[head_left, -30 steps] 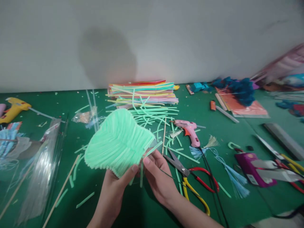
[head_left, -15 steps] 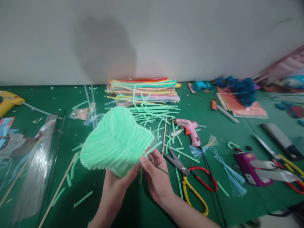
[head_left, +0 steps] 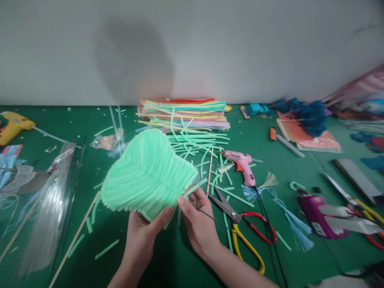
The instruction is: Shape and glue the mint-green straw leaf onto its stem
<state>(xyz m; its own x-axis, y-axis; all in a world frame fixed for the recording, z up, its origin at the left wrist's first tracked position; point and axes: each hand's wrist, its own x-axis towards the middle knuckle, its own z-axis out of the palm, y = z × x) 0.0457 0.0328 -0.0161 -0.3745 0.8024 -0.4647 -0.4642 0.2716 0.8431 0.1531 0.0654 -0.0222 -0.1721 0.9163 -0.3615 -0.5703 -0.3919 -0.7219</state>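
Note:
A light-green heart-shaped basket of stacked paper strips (head_left: 148, 174) is held up above the green table (head_left: 156, 256). My left hand (head_left: 144, 234) grips its lower edge from below, thumb on the front wall. My right hand (head_left: 198, 224) pinches a loose green strip (head_left: 195, 187) sticking out at the basket's right side. A thin dark wire runs from that hand toward the scissors.
Scissors (head_left: 240, 220) with red and yellow handles lie right of my hands, beside a pink glue gun (head_left: 241, 164). A stack of coloured strips (head_left: 184, 112) sits at the back, loose green strips before it. Clear plastic bags (head_left: 45, 208) and a yellow glue gun (head_left: 13, 126) lie left; tools at right.
The basket has shifted slightly left and up with both hands still on it; the view has drifted a little. My right hand keeps its pinch on the strip.

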